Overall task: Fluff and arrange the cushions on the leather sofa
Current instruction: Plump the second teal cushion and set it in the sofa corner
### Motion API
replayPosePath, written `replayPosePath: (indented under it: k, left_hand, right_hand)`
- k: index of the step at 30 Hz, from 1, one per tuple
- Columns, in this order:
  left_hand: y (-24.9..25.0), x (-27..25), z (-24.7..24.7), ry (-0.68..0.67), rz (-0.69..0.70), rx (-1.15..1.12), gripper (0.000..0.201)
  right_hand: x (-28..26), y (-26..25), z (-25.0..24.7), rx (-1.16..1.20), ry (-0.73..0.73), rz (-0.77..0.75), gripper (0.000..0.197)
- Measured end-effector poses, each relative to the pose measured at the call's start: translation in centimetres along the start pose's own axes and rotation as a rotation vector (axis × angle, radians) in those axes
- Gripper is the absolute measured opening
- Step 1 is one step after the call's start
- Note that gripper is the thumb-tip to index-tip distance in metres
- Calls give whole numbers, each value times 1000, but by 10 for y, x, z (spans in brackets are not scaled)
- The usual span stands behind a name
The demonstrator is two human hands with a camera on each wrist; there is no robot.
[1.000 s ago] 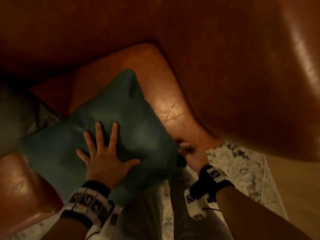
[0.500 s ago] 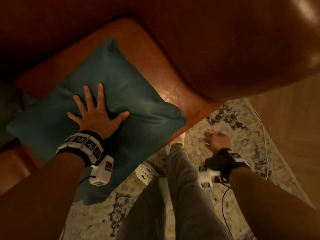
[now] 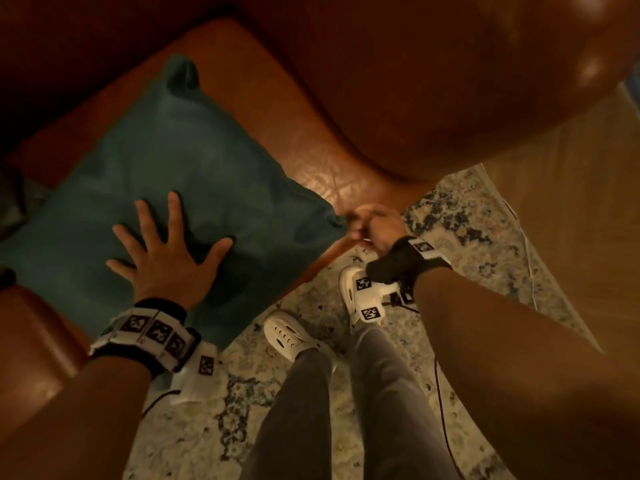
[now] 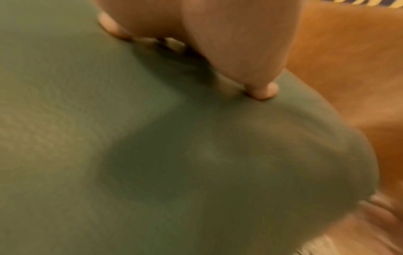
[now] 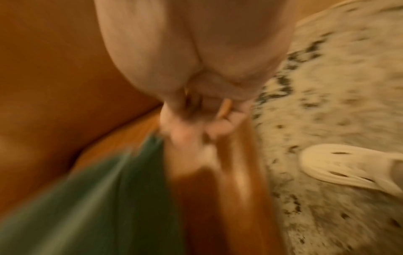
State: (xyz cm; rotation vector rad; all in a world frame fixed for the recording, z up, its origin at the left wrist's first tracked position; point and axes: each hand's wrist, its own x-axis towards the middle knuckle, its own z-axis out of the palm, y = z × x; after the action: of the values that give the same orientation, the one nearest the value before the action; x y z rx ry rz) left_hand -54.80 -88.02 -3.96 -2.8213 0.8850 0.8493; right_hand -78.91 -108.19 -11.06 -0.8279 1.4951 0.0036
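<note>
A teal cushion (image 3: 194, 168) lies flat on the brown leather sofa seat (image 3: 311, 140), one corner hanging over the front edge. My left hand (image 3: 166, 251) presses down on its near half, fingers straight and spread; the left wrist view shows a fingertip (image 4: 265, 91) denting the fabric (image 4: 174, 155). My right hand (image 3: 363, 225) is at the cushion's right corner with fingers curled. In the blurred right wrist view those fingers (image 5: 191, 131) meet the tip of the teal corner (image 5: 87, 198) and seem to pinch it.
The sofa's rounded arm (image 3: 450, 81) rises right of the seat, and another leather seat pad (image 3: 31, 341) is at lower left. My legs and white shoes (image 3: 291, 334) stand on a patterned rug (image 3: 467, 220). A thin cable (image 3: 440, 393) trails over it.
My right hand left the cushion's corner, hung over the rug half a second ago, and is back at the corner now. The left hand has stayed flat on the cushion.
</note>
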Motion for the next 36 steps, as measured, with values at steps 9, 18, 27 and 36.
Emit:
replayPosePath:
  k: [9,18,27,36]
  left_hand:
    - [21,0,0,-29,-44,66,98]
    - [23,-2,-3,-48,-48,63,98]
    - [0,9,-11,-152,-16,-80,98]
    - [0,6,-7,-140,-11,-48,99]
  right_hand:
    - [-4,2,-5,-458,90,-347,7]
    - [20,-12,36,-539,26,-176,13]
    - [23,-4,4,152,-285,26,16]
    - [2,-2,28,145,-246,2,8]
